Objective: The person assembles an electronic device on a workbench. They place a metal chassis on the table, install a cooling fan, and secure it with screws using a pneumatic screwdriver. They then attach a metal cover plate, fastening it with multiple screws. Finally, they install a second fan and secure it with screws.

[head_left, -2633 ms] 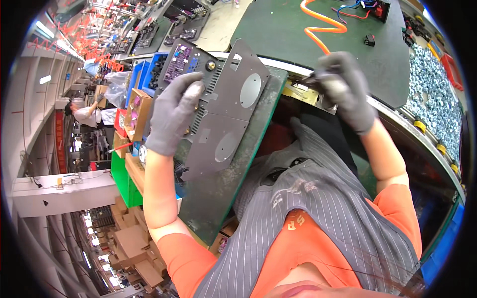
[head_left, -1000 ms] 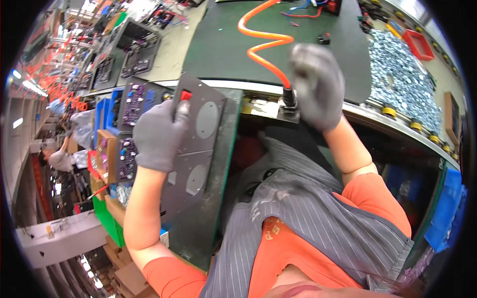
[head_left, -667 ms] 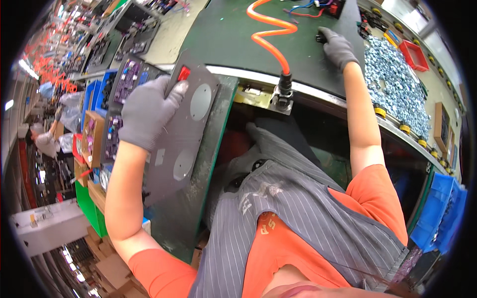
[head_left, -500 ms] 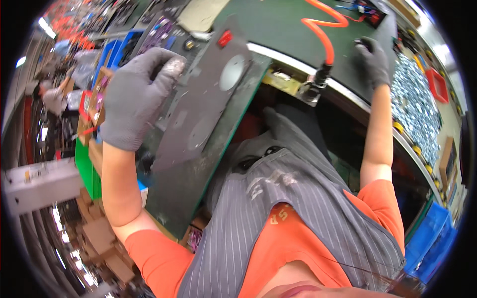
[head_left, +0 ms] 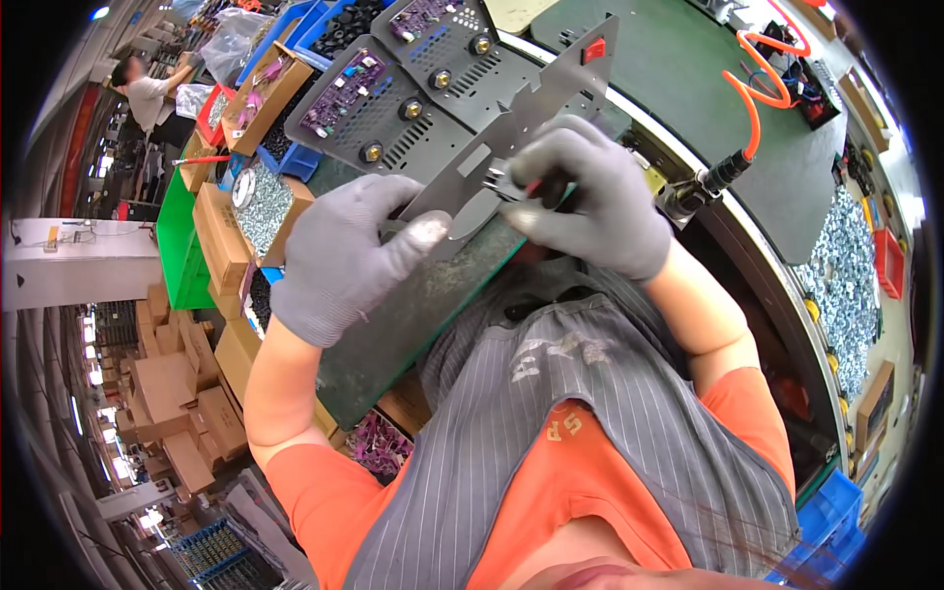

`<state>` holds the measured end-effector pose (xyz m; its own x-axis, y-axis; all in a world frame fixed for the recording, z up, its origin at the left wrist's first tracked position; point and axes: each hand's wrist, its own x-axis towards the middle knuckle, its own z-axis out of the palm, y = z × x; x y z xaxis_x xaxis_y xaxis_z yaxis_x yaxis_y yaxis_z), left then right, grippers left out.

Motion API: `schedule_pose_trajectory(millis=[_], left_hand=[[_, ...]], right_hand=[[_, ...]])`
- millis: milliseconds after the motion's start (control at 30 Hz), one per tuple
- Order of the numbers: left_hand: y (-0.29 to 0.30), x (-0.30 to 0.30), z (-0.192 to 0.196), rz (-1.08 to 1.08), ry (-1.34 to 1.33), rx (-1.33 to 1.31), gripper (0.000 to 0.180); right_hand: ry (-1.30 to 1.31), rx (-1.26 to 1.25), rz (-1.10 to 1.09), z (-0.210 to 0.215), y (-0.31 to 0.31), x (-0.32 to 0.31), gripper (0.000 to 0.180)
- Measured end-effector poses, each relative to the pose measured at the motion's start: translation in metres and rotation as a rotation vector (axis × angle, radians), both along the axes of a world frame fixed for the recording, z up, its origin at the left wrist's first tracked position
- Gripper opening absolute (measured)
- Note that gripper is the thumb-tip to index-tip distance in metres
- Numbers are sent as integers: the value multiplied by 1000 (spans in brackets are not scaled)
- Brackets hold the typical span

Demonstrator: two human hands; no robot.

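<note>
Two gloved hands on one grey metal panel [head_left: 536, 128], held tilted above the green mat [head_left: 413, 315]. Left hand [head_left: 344, 256] clamps its lower edge; right hand [head_left: 590, 202] pinches a small part against it. Risk: thin plate pivots, part slips from the gloved fingertips.

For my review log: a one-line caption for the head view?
Left hand steadies a grey metal panel; right hand works at it.

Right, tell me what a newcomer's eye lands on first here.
Two grey-gloved hands at centre: the left hand grips a grey metal panel from below, the right hand pinches something small against its face. An orange coiled hose snakes over the green bench at upper right, beside a heap of screws.
</note>
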<state>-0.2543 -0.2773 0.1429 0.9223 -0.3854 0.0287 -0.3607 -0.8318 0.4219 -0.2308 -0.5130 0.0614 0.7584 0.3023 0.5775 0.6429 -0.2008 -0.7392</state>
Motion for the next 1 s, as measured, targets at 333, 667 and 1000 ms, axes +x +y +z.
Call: schedule_pose_trajectory(millis=[333,667,1000], left_hand=[[-4,2,-7,-93,-222,192,44],[-16,15,-18,-103,-364,279,38],[-25,19,-25,-17,-360,244,31]], right_hand=[[120,-70,-138,4,29,4,26],[-29,-145,131,14,11,22,24],[-519,-469,-254,33,14,32,39]])
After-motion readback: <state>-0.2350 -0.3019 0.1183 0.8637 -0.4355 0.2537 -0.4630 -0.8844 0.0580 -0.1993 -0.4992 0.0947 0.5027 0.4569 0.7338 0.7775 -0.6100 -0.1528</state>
